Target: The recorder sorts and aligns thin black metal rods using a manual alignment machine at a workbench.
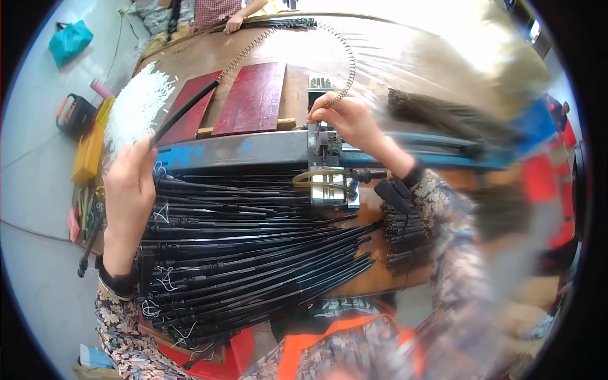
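Note:
My left hand [130, 180] is closed around the lower end of a slim black tube [187, 112], which slants up to the right. Out of the tube's upper end comes a long thin coil spring [353, 58], arching high over the table and down to the right. The spring's other end is pinched in the fingers of my right hand [349, 120]. That hand is just above a metal clamping fixture [329, 187] with a yellowish hose. Many long black rods [253, 250] with white strings lie in rows between my forearms.
A blue-grey metal rail [247, 149] crosses the table, with two dark red boards [251, 98] behind it. White short tubes [140, 104] are heaped at left. Bundles of springs [437, 114] lie at right. Across the table another person's hand [234, 23] rests near dark rods.

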A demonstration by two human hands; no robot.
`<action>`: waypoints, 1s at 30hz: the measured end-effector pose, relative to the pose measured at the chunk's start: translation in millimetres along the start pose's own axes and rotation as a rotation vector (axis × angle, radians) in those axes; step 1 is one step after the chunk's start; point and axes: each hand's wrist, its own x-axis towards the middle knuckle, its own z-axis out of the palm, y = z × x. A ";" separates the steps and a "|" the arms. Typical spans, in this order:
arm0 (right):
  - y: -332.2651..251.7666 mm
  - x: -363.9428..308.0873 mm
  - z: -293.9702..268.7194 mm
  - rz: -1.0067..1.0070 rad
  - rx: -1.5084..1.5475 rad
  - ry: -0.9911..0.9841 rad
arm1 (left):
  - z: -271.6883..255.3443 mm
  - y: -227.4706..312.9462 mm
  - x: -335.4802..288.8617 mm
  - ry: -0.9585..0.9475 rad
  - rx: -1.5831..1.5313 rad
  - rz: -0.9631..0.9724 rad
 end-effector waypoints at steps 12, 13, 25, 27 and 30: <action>-5.6 13.4 16.8 -0.149 -0.636 -0.345 | 31.5 9.5 8.6 -0.035 -0.037 0.005; -8.3 7.0 3.3 -0.188 -0.632 -0.271 | 31.5 7.3 8.5 -0.035 -0.021 -0.003; 42.7 -197.4 -247.6 -0.103 -1.375 0.055 | 145.6 32.5 38.0 -0.187 -0.143 0.303; 58.0 -218.7 -258.5 0.056 -1.217 0.120 | 195.2 66.0 59.8 -0.138 -0.305 0.394; 63.4 -217.8 -259.6 -0.038 -1.176 0.145 | 208.3 77.7 68.8 -0.212 -0.281 0.357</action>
